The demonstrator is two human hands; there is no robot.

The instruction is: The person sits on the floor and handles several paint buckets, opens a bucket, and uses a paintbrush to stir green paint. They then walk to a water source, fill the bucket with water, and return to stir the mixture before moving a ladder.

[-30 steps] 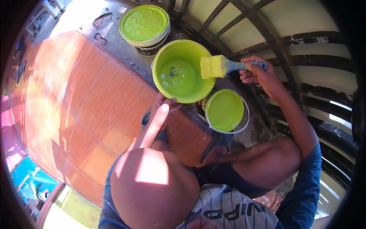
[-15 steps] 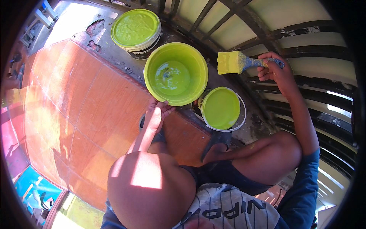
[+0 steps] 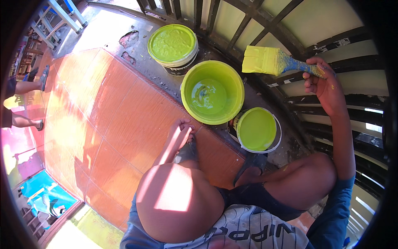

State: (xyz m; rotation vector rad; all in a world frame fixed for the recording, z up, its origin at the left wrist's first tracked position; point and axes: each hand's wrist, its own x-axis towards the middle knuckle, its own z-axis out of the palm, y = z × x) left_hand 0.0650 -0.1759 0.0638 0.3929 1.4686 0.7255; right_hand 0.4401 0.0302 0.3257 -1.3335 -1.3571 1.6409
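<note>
At left, a full paint bucket (image 3: 181, 65); nearer the person, the left hand (image 3: 182, 132), now off the rim of the green tub (image 3: 231, 89) — fingers half curled, whether pressed together cannot be told — so the tub stands unheld beside a smaller pail (image 3: 233, 129). Farther right, the paint-coated brush (image 3: 269, 61) has moved clear, out by the dark bars (image 3: 291, 39), right hand (image 3: 329, 85) pinching its handle; any drips would likely miss the tub.

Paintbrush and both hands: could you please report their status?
Right hand gripping paintbrush, bristles coated yellow-green. Left hand near green bucket, apart. Dark metal bars behind brush.
</note>
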